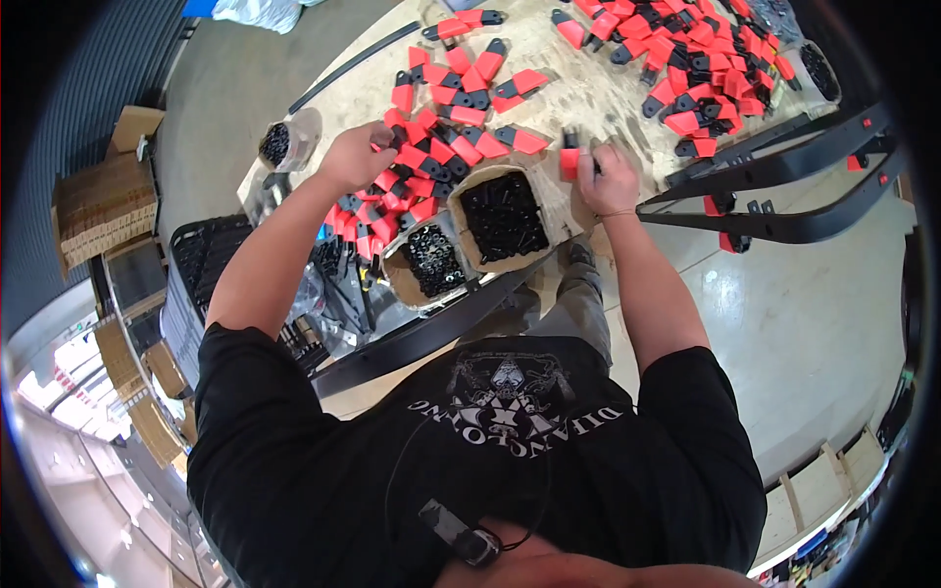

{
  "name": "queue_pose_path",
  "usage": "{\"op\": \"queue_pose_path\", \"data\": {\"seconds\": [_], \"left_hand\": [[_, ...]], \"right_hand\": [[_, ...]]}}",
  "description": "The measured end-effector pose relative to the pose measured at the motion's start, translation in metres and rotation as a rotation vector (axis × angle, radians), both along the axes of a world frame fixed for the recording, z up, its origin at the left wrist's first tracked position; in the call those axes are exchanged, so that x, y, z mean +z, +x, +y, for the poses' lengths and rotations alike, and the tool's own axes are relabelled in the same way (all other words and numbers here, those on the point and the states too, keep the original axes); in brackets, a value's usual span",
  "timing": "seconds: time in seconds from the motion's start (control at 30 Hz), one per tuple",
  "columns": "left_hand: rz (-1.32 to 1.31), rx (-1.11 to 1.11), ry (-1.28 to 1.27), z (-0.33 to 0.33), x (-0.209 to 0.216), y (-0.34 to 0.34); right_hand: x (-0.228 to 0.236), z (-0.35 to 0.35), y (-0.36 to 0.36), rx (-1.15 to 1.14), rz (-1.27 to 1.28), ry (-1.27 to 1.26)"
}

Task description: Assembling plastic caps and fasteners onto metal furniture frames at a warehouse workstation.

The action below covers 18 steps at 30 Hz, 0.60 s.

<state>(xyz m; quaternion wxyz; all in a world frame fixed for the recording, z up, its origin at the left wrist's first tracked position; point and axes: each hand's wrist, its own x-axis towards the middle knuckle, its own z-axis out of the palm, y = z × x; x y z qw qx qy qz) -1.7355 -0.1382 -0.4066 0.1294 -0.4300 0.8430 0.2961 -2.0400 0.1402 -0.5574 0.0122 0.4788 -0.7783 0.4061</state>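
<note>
My left hand [358, 157] reaches to the left edge of a heap of small red and black plastic parts [431, 157]. Its fingers are bent in a pinch, with a bit of red showing between them. On the bare board to the right, my right hand [608, 178] is closed, its thumb against another red and black part [569, 163] that it grips at the side. Between my arms stand an open box of black bolts [502, 218] and a smaller box of nuts and washers [431, 260].
A larger pile of red and black parts [701, 69] lies at the far right of the worktable [578, 93]. Long black curved rails [784, 227] jut out on the right. A small tub of black hardware [277, 145] stands at the left edge. Stacked cardboard [106, 211] is further left.
</note>
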Motion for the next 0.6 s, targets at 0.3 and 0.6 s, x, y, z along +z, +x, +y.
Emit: {"op": "queue_pose_path", "data": {"seconds": [0.3,0.6], "left_hand": [[0.555,-0.578,-0.135,0.095,-0.019,-0.248],[0.364,-1.148,-0.616,0.210,-0.047,-0.439]], "right_hand": [[0.006,0.000,0.004,-0.001,-0.121,0.031],[-0.001,0.005,-0.005,0.050,-0.103,0.088]]}}
